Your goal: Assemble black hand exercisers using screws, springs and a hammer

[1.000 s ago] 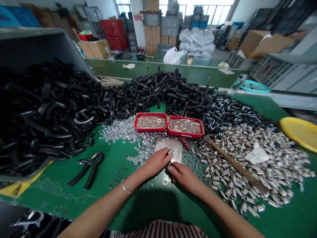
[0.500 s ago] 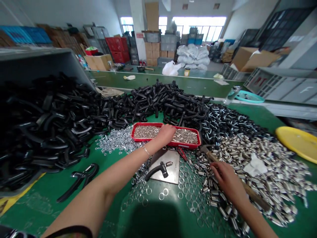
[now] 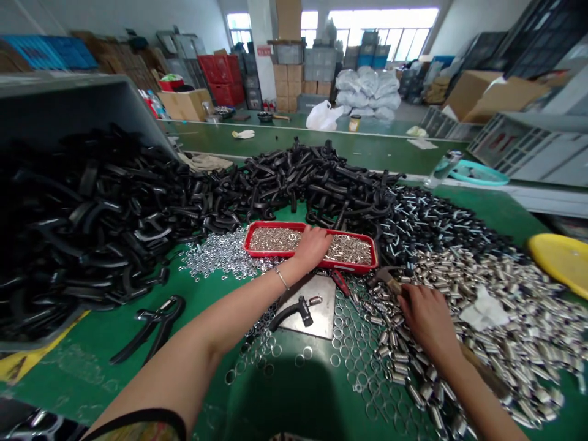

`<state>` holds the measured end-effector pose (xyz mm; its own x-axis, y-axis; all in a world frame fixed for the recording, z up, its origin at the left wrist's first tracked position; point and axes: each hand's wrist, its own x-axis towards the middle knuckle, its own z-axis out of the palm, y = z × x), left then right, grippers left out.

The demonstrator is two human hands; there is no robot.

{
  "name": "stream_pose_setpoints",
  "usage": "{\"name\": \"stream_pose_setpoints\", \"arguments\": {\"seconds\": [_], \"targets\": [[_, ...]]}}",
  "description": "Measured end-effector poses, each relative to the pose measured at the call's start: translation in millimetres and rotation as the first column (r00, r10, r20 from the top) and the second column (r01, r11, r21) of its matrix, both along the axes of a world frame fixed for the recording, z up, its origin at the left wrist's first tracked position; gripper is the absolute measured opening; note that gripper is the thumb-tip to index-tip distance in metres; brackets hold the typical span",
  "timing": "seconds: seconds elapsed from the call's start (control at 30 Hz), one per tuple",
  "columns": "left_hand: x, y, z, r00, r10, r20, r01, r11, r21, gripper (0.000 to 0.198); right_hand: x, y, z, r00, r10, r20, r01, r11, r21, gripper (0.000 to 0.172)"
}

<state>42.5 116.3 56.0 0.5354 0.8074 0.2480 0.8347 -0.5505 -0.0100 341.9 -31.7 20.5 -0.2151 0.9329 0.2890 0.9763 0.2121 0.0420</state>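
My left hand point(image 3: 313, 246) reaches into the red tray point(image 3: 250, 250), over its small metal pins point(image 3: 351, 250). Its fingers are bent down and closed; what they pinch, if anything, is hidden. My right hand point(image 3: 427, 313) is wrapped round the wooden handle of a hammer point(image 3: 391, 283), which lies on the metal parts with its head toward the tray. On a steel plate point(image 3: 321, 324) between my arms rests a black curved handle piece point(image 3: 290, 312), with a spring-like metal part point(image 3: 315, 301) at its end. A red-handled tool point(image 3: 340, 283) lies just below the tray.
Black handle pieces point(image 3: 294, 177) heap up behind the tray and fill a grey crate point(image 3: 133, 104) at left. Metal cylinders point(image 3: 519, 343), dark bolts point(image 3: 432, 214) and a yellow lid point(image 3: 563, 260) lie at right. Thin rings point(image 3: 362, 361) and small nuts point(image 3: 211, 254) scatter about.
My right hand has moved onto the hammer handle and closed round it. My left hand stays in the tray, its fingers slightly shifted. The view has tilted a little.
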Motion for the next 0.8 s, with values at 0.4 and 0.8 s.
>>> {"name": "stream_pose_setpoints", "arguments": {"seconds": [0.4,0.8], "targets": [[-73.7,-95.4,-7.4,0.779,0.196,0.595,0.003,0.949,-0.316,0.015,-1.0,-34.2,40.2,0.925,-0.112,-0.363,0.043,0.980,-0.192,0.038],[-75.7,-141.5,-31.4,0.774,0.359,0.521,-0.065,0.864,-0.499,0.016,-108.2,-60.3,11.9,0.054,-0.673,-0.738,-0.473,0.633,-0.612,0.031]]}}
